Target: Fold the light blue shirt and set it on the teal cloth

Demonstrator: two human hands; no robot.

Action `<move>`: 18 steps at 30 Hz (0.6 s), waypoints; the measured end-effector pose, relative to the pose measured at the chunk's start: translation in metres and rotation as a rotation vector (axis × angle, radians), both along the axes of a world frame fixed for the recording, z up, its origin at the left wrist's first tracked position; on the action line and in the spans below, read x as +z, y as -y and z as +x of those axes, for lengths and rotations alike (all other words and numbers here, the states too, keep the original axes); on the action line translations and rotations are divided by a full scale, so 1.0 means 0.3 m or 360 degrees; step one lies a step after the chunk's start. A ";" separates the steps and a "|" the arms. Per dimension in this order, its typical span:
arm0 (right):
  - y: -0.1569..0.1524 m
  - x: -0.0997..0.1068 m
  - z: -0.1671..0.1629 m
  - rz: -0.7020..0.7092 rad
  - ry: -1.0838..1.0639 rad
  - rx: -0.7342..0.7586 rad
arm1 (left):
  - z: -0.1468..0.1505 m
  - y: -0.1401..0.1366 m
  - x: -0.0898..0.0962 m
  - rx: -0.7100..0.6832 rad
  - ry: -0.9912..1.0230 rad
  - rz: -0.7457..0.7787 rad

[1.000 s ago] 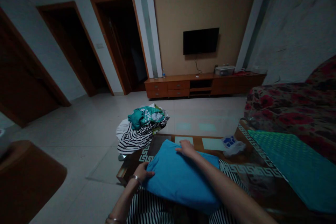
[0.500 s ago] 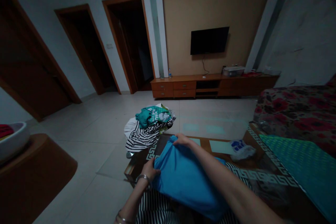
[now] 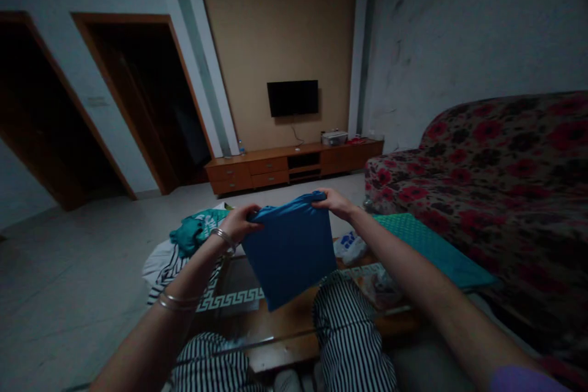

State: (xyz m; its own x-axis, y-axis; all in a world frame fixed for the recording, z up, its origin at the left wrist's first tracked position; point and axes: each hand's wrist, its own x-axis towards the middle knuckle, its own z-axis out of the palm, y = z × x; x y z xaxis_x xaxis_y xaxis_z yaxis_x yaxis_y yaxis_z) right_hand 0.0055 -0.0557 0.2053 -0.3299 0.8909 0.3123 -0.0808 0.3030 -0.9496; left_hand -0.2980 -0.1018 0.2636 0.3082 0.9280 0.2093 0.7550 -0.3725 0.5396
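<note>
A folded blue cloth [image 3: 290, 248] hangs upright in front of me, held by its top edge. My left hand [image 3: 239, 223] grips the top left corner, with bangles on that wrist. My right hand [image 3: 337, 201] grips the top right corner. Under the cloth is a striped black-and-white garment [image 3: 348, 331] draped over the low wooden coffee table [image 3: 285, 324].
A heap of teal and striped clothes [image 3: 184, 244] sits at the table's far left. A teal mat [image 3: 425, 246] and a small plastic bag [image 3: 350, 246] lie on the right. A floral sofa [image 3: 496, 177] fills the right side. A TV cabinet [image 3: 294, 166] stands at the far wall.
Both hands have lifted the blue cloth off the table and now hold it hanging by its top edge. My view has swung to the right, towards the sofa.
</note>
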 end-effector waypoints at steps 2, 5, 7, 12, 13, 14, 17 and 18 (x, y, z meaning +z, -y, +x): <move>0.025 0.075 0.117 0.0084 -0.0014 -0.0168 | 0.103 -0.036 0.088 -0.0123 -0.0011 0.0031; 0.058 0.180 0.296 0.0220 -0.0011 -0.0395 | 0.266 -0.079 0.195 -0.0285 -0.0036 0.0093; 0.080 0.238 0.417 0.0286 -0.0004 -0.0490 | 0.385 -0.100 0.249 -0.0376 -0.0048 0.0117; 0.156 0.320 0.725 0.0343 0.0019 -0.0666 | 0.712 -0.118 0.311 -0.0524 -0.0012 0.0290; 0.177 0.327 0.784 0.0334 0.0031 -0.0704 | 0.776 -0.115 0.312 -0.0566 -0.0003 0.0316; 0.201 0.331 0.842 0.0317 0.0048 -0.0738 | 0.839 -0.110 0.310 -0.0608 0.0000 0.0327; 0.284 0.332 0.996 0.0275 0.0128 -0.0842 | 1.014 -0.085 0.290 -0.0683 0.0015 0.0333; 0.313 0.328 1.041 0.0265 0.0160 -0.0884 | 1.067 -0.074 0.280 -0.0708 0.0022 0.0329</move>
